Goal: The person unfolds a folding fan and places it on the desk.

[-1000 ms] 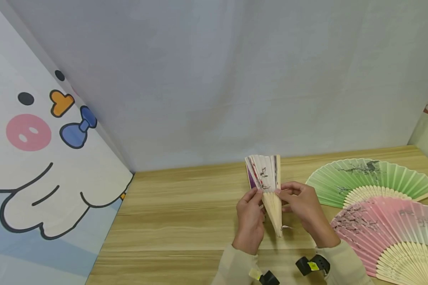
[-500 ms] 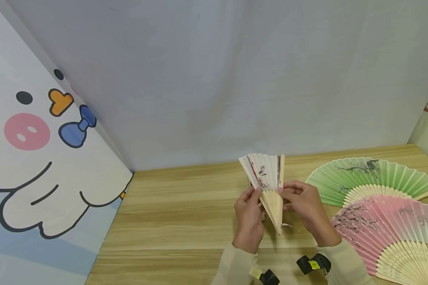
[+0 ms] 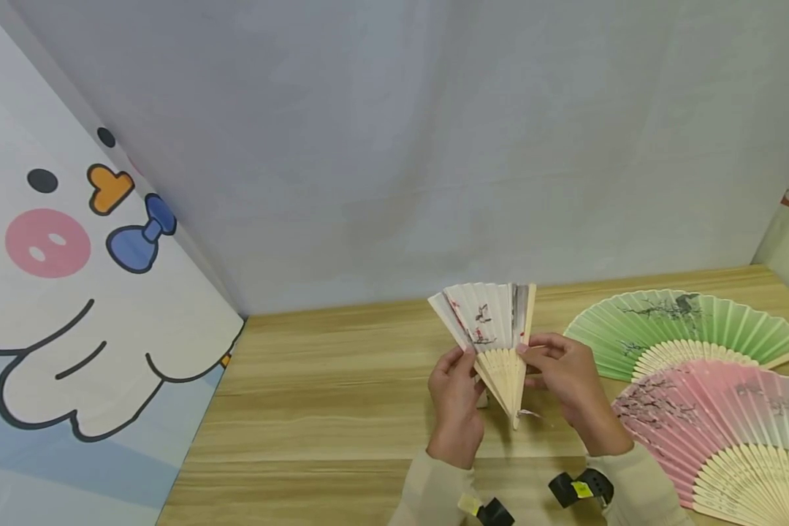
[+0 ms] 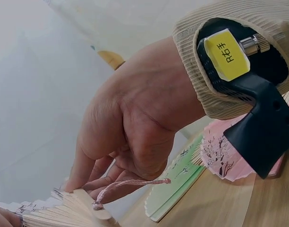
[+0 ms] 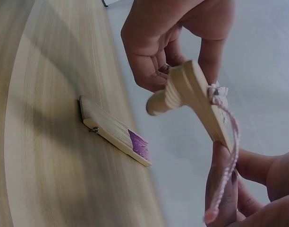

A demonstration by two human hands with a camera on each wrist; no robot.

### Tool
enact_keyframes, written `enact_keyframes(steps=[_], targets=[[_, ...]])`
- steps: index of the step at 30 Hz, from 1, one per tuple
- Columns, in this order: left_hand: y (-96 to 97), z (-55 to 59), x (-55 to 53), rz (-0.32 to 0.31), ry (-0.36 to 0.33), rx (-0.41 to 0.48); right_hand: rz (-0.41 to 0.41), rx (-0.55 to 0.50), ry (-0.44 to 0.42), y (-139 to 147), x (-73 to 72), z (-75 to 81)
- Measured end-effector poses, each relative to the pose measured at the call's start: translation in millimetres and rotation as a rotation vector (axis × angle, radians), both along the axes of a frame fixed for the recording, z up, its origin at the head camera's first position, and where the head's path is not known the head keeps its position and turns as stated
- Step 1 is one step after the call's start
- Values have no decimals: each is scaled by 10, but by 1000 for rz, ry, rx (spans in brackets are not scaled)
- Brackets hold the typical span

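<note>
A white folding fan [image 3: 489,314] with a printed bird and red blossoms is partly spread, its ribs narrowing toward a pivot near me. My left hand [image 3: 456,416] pinches its left edge. On the opposite edge, my right hand [image 3: 565,376] pinches the outer rib between thumb and fingers. A braided pale pink cord [image 5: 225,175] hangs from the pivot end in the right wrist view. Below the raised fan, a folded purple fan [image 5: 115,131] lies on the table; the head view hides most of it behind my left hand and the white fan.
To the right, a spread green fan [image 3: 684,325] lies on the wooden table [image 3: 329,394]. A spread pink fan [image 3: 703,416] overlaps its near side. A grey cloth backdrop [image 3: 381,146] stands behind, with a cartoon-printed panel [image 3: 46,314] at the left.
The white fan has spread wider: its left edge has swung left and its right edge right. My hands have moved slightly apart with it. The other fans have stayed put.
</note>
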State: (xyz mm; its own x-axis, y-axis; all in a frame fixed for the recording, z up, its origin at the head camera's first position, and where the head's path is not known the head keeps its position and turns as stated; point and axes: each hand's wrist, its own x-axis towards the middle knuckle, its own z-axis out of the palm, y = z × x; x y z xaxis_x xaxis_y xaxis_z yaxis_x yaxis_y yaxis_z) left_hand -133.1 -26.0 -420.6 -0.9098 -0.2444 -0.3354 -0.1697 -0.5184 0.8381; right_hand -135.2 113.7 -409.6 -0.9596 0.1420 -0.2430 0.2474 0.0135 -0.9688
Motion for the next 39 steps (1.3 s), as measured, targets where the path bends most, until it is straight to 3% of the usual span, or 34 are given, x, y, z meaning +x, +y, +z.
enact_keyframes(steps=[28, 39], targets=[[-10, -23, -24, 90, 42, 56, -79, -92, 8, 94, 1, 20], [-10, -3, -19, 127, 49, 64, -145, -148, 0, 122, -21, 9]])
